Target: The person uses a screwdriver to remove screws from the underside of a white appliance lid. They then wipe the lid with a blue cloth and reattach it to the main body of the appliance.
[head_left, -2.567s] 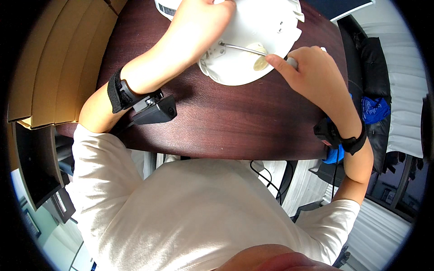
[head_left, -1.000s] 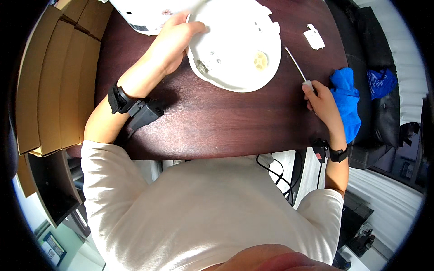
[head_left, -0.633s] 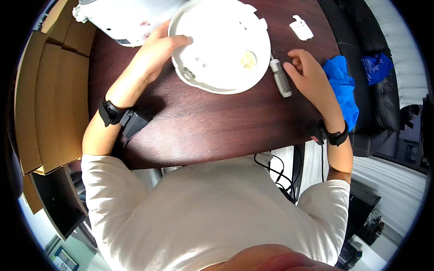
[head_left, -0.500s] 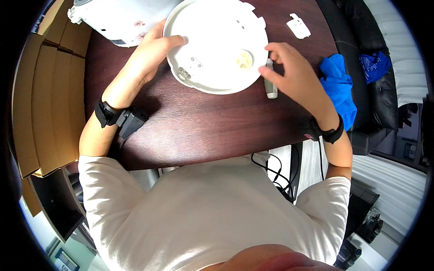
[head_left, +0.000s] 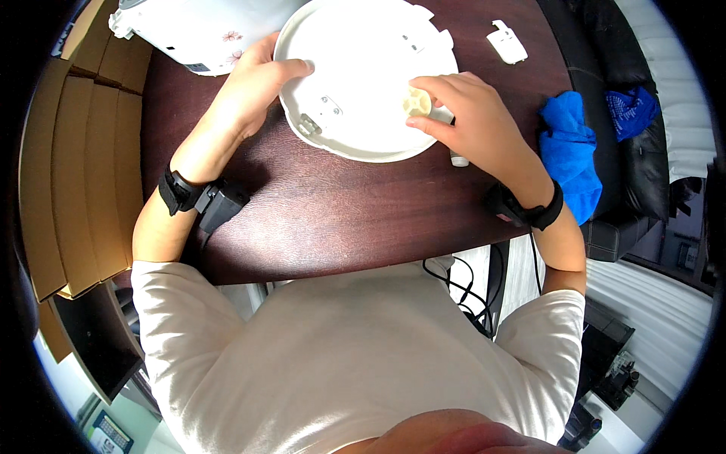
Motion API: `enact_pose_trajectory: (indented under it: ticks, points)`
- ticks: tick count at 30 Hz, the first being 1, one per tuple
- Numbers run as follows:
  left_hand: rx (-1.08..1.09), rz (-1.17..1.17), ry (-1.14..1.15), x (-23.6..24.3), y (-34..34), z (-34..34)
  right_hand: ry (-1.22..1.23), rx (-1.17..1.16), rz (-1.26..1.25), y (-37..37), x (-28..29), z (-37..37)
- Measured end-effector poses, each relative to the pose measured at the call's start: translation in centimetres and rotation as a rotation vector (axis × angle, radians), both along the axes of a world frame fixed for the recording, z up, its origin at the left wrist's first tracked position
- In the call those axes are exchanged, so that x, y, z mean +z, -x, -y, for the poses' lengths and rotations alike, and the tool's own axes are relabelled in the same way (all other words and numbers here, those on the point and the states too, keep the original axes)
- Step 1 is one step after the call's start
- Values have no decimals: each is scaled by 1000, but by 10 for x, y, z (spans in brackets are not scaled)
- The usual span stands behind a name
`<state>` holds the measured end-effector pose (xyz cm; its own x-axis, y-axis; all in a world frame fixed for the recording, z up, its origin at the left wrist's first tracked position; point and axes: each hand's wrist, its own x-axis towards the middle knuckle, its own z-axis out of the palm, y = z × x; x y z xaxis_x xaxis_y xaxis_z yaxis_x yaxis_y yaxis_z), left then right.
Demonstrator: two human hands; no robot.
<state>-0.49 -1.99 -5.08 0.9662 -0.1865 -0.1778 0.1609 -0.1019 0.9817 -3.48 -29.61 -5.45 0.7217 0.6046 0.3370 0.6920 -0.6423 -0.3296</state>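
Note:
My left hand (head_left: 253,94) grips the left rim of a round white plastic lid (head_left: 363,53), thumb on its inner face. My right hand (head_left: 461,110) has its thumb and forefinger closed around a cream round spoked part (head_left: 416,102) at the lid's right side. A small metal fitting (head_left: 308,125) is at the lid's lower left. A grey screwdriver handle (head_left: 458,160) pokes out from beneath my right hand on the dark table (head_left: 348,212).
A white appliance body with pink flowers (head_left: 189,38) stands at back left, beside tan cardboard boxes (head_left: 76,181). A small white part (head_left: 507,41) lies back right, a blue cloth (head_left: 567,151) on the right edge. A black sofa (head_left: 628,197) is beyond.
My right hand put the screwdriver down beside the lid, then moved left onto it and took hold of the cream part. My left hand shifted left with the lid.

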Motion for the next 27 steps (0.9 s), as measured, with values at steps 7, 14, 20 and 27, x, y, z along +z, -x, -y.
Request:
enact_pose_trajectory:
  ticks: [7, 14, 20, 27]
  points:
    - [26, -10, 14, -3, 1, 3, 51, 4, -42, 2, 3, 1]
    - [-6, 34, -23, 3, 2, 3, 19, -74, -429, -3, 15, -1]
    - [-26, 56, -65, 1, 0, 2, 132, 33, -218, -11, 24, 2]
    - [-27, 6, -68, 2, -1, 2, -81, -67, -261, -7, 12, 7]
